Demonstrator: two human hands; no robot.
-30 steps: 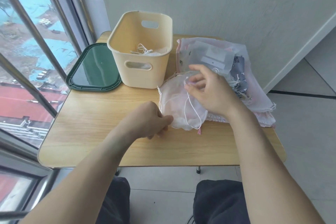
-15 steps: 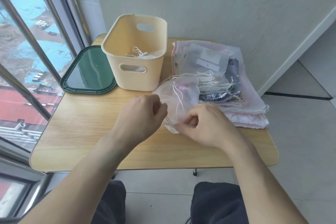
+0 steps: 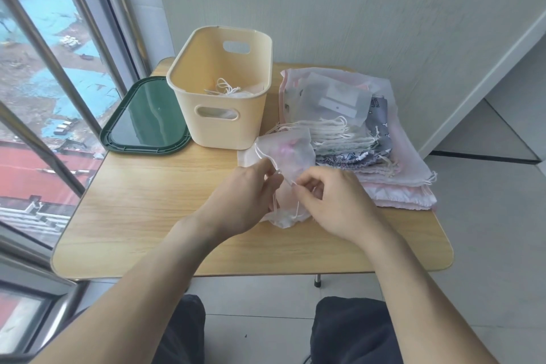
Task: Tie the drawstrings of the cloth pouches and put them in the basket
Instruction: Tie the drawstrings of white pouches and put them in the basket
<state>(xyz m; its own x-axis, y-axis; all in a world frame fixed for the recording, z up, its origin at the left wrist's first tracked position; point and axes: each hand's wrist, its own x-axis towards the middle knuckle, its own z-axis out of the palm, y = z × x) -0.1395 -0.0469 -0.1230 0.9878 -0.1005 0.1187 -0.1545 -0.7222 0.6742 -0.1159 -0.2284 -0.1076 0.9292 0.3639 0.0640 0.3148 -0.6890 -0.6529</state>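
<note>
You've got the sheer pink pouch (image 3: 288,156) off the stack and lying on the table (image 3: 147,216) in front of you, just below the basket (image 3: 233,127), likely so both hands can work the cord close in. Your left hand (image 3: 242,201) pinches one run of the white drawstring (image 3: 276,201) at the pouch's left edge; your right hand (image 3: 336,204) pinches the other run just beside it, fingers curled. Looks like knot setup, not yet tied. The fabric is thin, translucent and limp, so it'll bunch under tension; the cord is fine and slippery-looking, so expect the knot to need a firm pull. The basket is rigid cream plastic with handle cutouts, and holds at least one pouch with white strings. The remaining pouches (image 3: 354,139) sit stacked to its right, cord ends fanned out. A dark green lid (image 3: 147,118) lies flat to the basket's left.
</note>
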